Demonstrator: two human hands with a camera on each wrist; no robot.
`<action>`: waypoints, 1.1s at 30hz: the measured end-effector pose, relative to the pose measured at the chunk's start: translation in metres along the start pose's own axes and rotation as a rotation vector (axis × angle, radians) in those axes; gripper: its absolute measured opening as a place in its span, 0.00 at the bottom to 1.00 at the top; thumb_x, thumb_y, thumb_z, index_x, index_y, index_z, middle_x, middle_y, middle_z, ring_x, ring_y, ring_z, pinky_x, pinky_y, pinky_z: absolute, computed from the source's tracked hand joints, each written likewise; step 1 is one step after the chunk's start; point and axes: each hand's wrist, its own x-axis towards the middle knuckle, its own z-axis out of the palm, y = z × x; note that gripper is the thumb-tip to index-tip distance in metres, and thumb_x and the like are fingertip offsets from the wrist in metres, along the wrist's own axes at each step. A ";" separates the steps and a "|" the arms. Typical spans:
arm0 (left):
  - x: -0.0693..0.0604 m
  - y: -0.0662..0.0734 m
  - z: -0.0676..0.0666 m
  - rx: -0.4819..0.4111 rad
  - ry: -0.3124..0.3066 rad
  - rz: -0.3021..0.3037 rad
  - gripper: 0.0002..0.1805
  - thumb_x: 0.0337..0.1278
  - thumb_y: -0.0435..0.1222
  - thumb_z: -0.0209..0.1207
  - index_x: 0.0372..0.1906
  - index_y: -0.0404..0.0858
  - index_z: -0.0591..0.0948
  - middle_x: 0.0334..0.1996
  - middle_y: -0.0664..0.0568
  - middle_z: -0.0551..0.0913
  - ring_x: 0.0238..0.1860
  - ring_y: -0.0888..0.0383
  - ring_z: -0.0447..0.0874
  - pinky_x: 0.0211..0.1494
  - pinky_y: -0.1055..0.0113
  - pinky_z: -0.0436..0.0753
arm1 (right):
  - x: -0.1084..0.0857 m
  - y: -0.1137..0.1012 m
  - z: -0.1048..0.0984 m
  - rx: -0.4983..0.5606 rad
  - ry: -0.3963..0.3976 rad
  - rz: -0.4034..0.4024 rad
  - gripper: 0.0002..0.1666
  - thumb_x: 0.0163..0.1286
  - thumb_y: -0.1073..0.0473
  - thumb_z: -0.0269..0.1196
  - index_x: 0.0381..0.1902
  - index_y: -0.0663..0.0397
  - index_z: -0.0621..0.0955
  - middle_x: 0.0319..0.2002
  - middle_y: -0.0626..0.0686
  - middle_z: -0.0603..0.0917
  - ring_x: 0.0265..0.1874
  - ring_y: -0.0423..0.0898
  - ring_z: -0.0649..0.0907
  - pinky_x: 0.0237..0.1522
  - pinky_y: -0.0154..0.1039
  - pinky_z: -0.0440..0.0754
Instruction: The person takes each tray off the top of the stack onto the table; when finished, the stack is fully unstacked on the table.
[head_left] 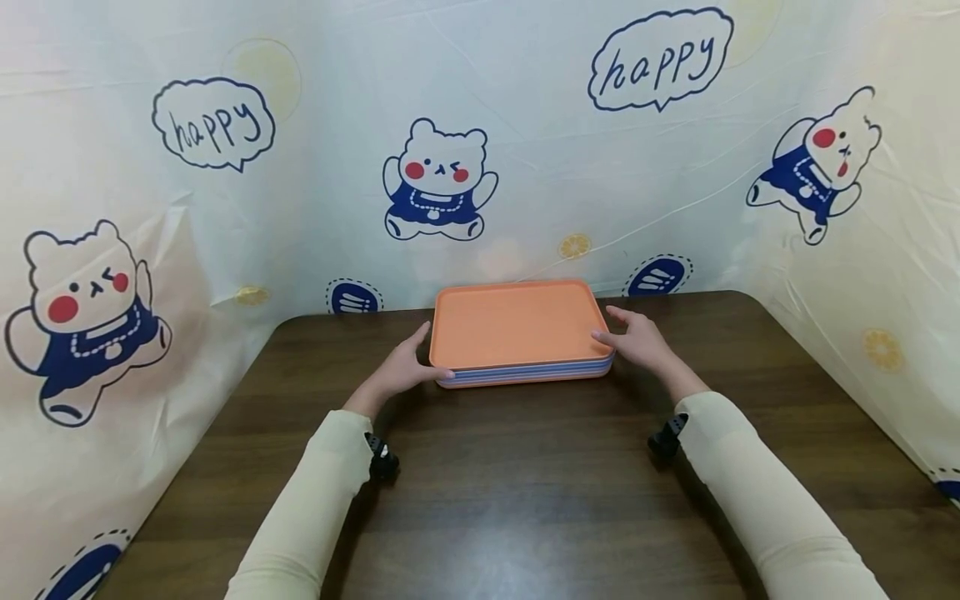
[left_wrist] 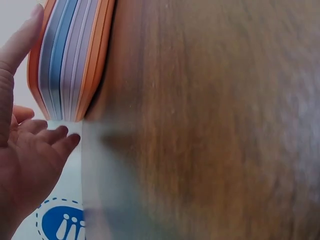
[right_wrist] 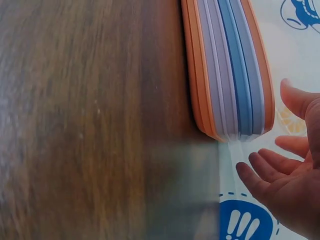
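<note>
Stacked trays [head_left: 517, 325] (orange on top)
Opposite ends are flanked by the left hand [head_left: 401, 365] and right hand [head_left: 637, 339], both spread

So "happy" can be read twice: once in the left navy-outlined, cloud-shaped speech bubble [head_left: 213, 125], once in its right-hand twin [head_left: 662, 60], both printed on the pale, wrinkly backdrop sheet [head_left: 536, 158].

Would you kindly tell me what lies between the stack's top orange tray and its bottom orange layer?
Between the top orange tray and the bottom orange layer lie pale purple layers and a blue band, visible in both wrist views.
</note>
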 end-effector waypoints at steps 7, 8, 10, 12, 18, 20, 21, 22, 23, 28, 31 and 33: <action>0.003 -0.003 0.003 -0.157 -0.030 0.032 0.65 0.40 0.50 0.76 0.78 0.44 0.46 0.76 0.46 0.52 0.73 0.47 0.53 0.72 0.49 0.57 | 0.004 0.005 0.006 0.055 -0.043 0.052 0.44 0.70 0.47 0.62 0.73 0.64 0.60 0.68 0.66 0.65 0.66 0.62 0.67 0.65 0.56 0.66; 0.003 -0.003 0.003 -0.171 -0.034 0.034 0.64 0.41 0.48 0.76 0.78 0.44 0.46 0.76 0.47 0.51 0.74 0.47 0.52 0.72 0.49 0.57 | 0.004 0.005 0.006 0.063 -0.047 0.055 0.43 0.70 0.48 0.62 0.73 0.64 0.59 0.68 0.67 0.66 0.65 0.61 0.68 0.65 0.56 0.66; 0.002 -0.001 0.003 -0.192 -0.043 0.025 0.63 0.42 0.46 0.76 0.78 0.44 0.45 0.76 0.47 0.50 0.74 0.47 0.50 0.72 0.50 0.56 | 0.004 0.006 0.007 0.073 -0.052 0.064 0.42 0.70 0.49 0.62 0.73 0.64 0.59 0.68 0.67 0.66 0.64 0.62 0.68 0.65 0.56 0.66; -0.002 0.008 0.000 -0.206 -0.059 0.019 0.62 0.44 0.43 0.75 0.78 0.42 0.45 0.76 0.45 0.50 0.74 0.46 0.50 0.72 0.50 0.57 | 0.004 0.006 0.007 0.083 -0.051 0.071 0.42 0.71 0.51 0.61 0.73 0.65 0.59 0.68 0.67 0.66 0.64 0.61 0.68 0.65 0.56 0.66; 0.002 0.003 0.002 -0.249 -0.057 -0.023 0.61 0.44 0.40 0.75 0.78 0.43 0.46 0.76 0.46 0.49 0.74 0.46 0.50 0.71 0.51 0.58 | 0.005 0.008 0.008 0.118 -0.032 0.067 0.39 0.72 0.56 0.60 0.73 0.65 0.59 0.68 0.67 0.65 0.65 0.61 0.68 0.64 0.54 0.67; 0.004 -0.003 0.004 -0.262 -0.041 -0.020 0.61 0.44 0.41 0.75 0.78 0.45 0.47 0.76 0.47 0.50 0.74 0.48 0.50 0.72 0.52 0.57 | 0.006 0.009 0.008 0.126 -0.027 0.067 0.38 0.72 0.58 0.59 0.73 0.64 0.59 0.68 0.67 0.65 0.65 0.61 0.68 0.64 0.54 0.67; 0.005 -0.004 0.004 -0.264 -0.036 -0.018 0.61 0.44 0.41 0.75 0.78 0.45 0.47 0.76 0.47 0.50 0.74 0.48 0.51 0.72 0.52 0.58 | 0.006 0.009 0.009 0.128 -0.024 0.066 0.37 0.72 0.58 0.59 0.73 0.64 0.59 0.68 0.67 0.65 0.65 0.61 0.68 0.64 0.54 0.67; 0.005 -0.005 0.004 -0.265 -0.032 -0.017 0.61 0.44 0.41 0.76 0.78 0.44 0.47 0.76 0.48 0.51 0.74 0.48 0.51 0.72 0.52 0.58 | 0.006 0.009 0.009 0.131 -0.021 0.067 0.37 0.72 0.58 0.59 0.73 0.64 0.60 0.68 0.66 0.65 0.65 0.61 0.68 0.64 0.54 0.67; 0.005 -0.005 0.004 -0.268 -0.029 -0.017 0.61 0.43 0.42 0.76 0.78 0.44 0.48 0.76 0.47 0.51 0.74 0.48 0.51 0.72 0.52 0.58 | 0.007 0.009 0.009 0.133 -0.019 0.067 0.36 0.72 0.59 0.58 0.73 0.64 0.60 0.68 0.66 0.65 0.65 0.60 0.68 0.64 0.54 0.67; 0.005 -0.007 0.005 -0.281 -0.024 -0.016 0.60 0.43 0.41 0.76 0.78 0.44 0.49 0.76 0.47 0.53 0.73 0.48 0.53 0.71 0.53 0.59 | 0.008 0.009 0.010 0.143 -0.004 0.069 0.33 0.73 0.61 0.57 0.72 0.64 0.62 0.68 0.66 0.66 0.63 0.60 0.70 0.64 0.54 0.68; 0.004 -0.007 0.006 -0.297 -0.022 -0.019 0.60 0.42 0.41 0.76 0.78 0.44 0.49 0.75 0.48 0.54 0.73 0.49 0.54 0.71 0.53 0.59 | 0.009 0.009 0.011 0.142 0.005 0.069 0.33 0.73 0.62 0.56 0.72 0.65 0.62 0.68 0.66 0.67 0.62 0.60 0.70 0.63 0.54 0.69; 0.004 -0.007 0.006 -0.306 -0.023 -0.022 0.60 0.42 0.41 0.76 0.78 0.43 0.49 0.75 0.48 0.53 0.73 0.49 0.54 0.71 0.54 0.59 | 0.009 0.008 0.012 0.145 0.011 0.071 0.32 0.72 0.63 0.55 0.71 0.66 0.62 0.68 0.66 0.66 0.63 0.60 0.69 0.64 0.54 0.68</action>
